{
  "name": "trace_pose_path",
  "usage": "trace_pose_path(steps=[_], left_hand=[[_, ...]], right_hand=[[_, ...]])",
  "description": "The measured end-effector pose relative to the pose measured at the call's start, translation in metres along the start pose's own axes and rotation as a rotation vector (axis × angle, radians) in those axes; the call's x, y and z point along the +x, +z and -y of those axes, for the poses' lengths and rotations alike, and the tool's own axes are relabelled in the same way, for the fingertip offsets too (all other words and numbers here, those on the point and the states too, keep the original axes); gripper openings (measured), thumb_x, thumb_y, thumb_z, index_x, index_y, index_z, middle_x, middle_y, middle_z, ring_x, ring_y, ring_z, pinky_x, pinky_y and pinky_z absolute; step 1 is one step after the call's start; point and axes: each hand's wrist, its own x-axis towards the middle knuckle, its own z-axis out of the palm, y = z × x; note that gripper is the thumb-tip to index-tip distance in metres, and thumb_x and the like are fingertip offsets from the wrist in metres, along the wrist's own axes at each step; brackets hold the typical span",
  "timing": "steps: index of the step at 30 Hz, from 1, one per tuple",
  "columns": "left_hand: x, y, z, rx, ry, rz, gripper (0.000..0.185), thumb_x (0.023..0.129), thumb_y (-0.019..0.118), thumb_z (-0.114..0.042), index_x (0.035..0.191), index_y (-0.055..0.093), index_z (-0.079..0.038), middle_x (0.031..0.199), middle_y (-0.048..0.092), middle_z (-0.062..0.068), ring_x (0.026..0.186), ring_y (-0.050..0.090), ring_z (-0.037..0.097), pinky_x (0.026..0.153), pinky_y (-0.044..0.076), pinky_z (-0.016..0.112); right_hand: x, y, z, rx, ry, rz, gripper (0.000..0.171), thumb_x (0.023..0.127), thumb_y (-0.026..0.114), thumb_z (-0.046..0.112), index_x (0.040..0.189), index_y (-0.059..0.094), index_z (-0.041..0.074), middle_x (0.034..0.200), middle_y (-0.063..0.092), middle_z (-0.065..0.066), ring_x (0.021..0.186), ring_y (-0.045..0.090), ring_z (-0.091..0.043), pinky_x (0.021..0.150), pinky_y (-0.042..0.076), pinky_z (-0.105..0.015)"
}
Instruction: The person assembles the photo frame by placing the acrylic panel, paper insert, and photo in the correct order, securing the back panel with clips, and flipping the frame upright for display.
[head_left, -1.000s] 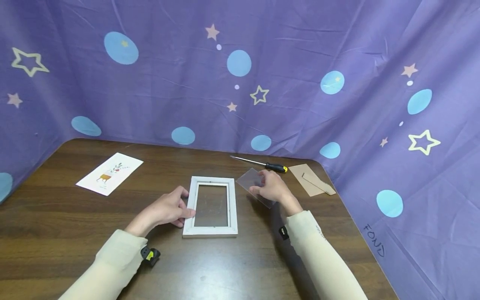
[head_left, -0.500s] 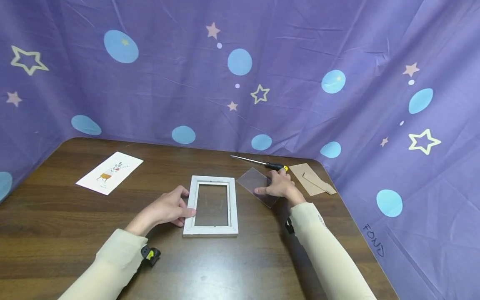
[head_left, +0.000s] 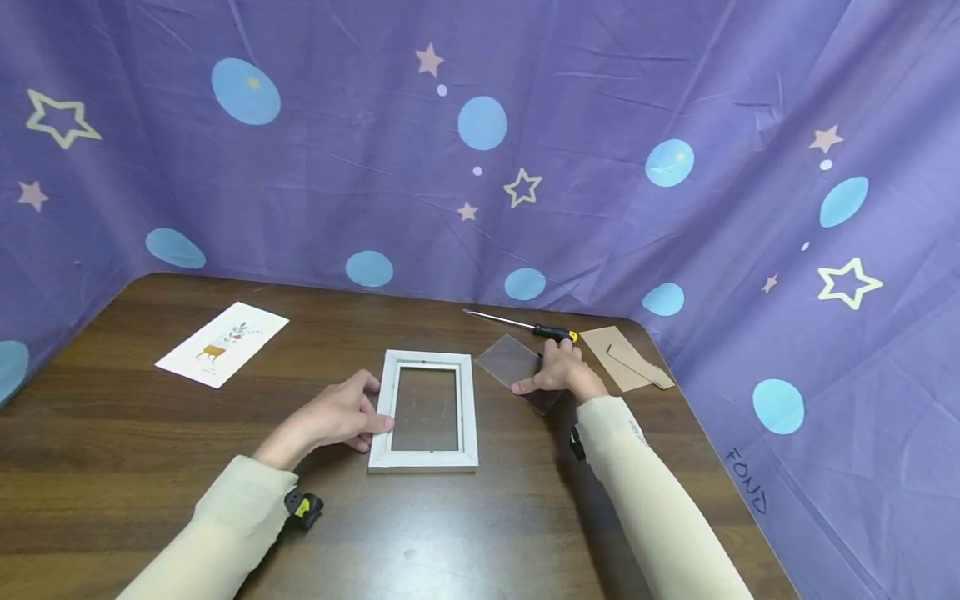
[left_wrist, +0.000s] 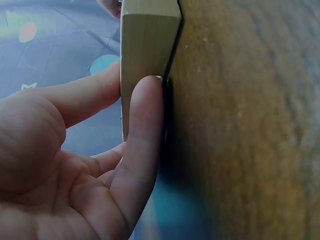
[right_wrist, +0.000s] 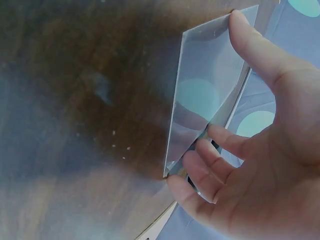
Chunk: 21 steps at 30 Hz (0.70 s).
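Note:
A white picture frame [head_left: 384, 408] lies flat on the brown table [head_left: 150, 433]. My left hand [head_left: 337, 414] rests against its left rail, thumb and fingers straight. In the left wrist view the thumb [left_wrist: 145, 120] and a finger touch the frame's side [left_wrist: 147, 45]. Right of the frame lies a clear plastic sheet [head_left: 510, 360]. My right hand [head_left: 561, 371] is at its right edge. In the right wrist view the thumb [right_wrist: 250, 45] lies on one edge of the clear sheet [right_wrist: 210, 95] and the curled fingers [right_wrist: 210, 155] hook its other edge.
A black-and-yellow screwdriver [head_left: 551, 332] lies just beyond the right hand. A brown cardboard backing [head_left: 618, 354] with a stand strip sits at the far right corner. A printed card [head_left: 222, 343] lies at the far left. Purple cloth [head_left: 480, 167] walls the table on three sides.
My right hand has slid right and away, from over the clear sheet to its right edge near the screwdriver. Left hand and frame have stayed put.

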Motion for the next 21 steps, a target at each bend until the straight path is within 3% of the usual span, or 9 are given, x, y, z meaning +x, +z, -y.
trace_pose_path(steps=[13,21], left_hand=[[0.001,0.000,0.001,0.006,-0.008,0.007,0.064,0.096,0.078,-0.008,0.142,0.038,0.011,0.090,0.067,0.016,0.068,0.067,0.022,0.065,0.066,0.036],[0.001,-0.001,0.001,0.008,-0.001,0.003,0.065,0.096,0.078,-0.008,0.142,0.037,0.012,0.090,0.067,0.016,0.068,0.067,0.022,0.064,0.066,0.036]], right_hand=[[0.007,-0.003,-0.001,-0.041,0.039,0.042,0.114,0.072,0.093,0.064,0.144,0.043,-0.009,0.149,0.043,-0.037,0.135,0.047,-0.050,0.112,0.049,-0.058],[0.010,-0.005,-0.006,-0.050,0.077,0.095,0.126,0.071,0.090,0.070,0.150,0.035,-0.011,0.148,0.044,-0.041,0.137,0.050,-0.051,0.114,0.048,-0.057]])
